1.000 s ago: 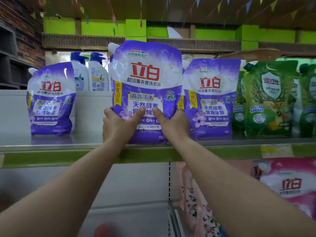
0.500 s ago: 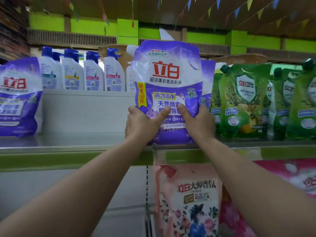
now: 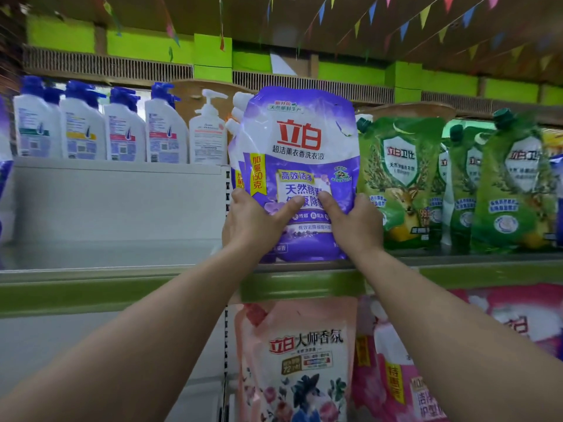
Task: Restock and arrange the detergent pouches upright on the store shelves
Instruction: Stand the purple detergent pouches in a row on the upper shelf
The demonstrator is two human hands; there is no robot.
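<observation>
A purple and white detergent pouch [image 3: 300,153] stands upright at the front of the upper shelf [image 3: 122,280]. My left hand [image 3: 251,222] grips its lower left side and my right hand [image 3: 353,223] its lower right, thumbs pressed on the front. Its base rests at the shelf's front edge. Behind it, the spouts and left edges of more purple pouches [image 3: 237,138] show. Green detergent pouches [image 3: 402,181] stand directly to its right.
White pump bottles with blue caps [image 3: 82,129] line a raised ledge at the back left, above an open stretch of shelf. Pink floral pouches [image 3: 297,360] and magenta pouches [image 3: 518,324] fill the lower shelf. A purple pouch edge [image 3: 3,178] shows at far left.
Both hands have carried the purple pouch to the right along the shelf, in front of the other purple pouch and next to the green ones. The left purple pouch has slid almost out of view.
</observation>
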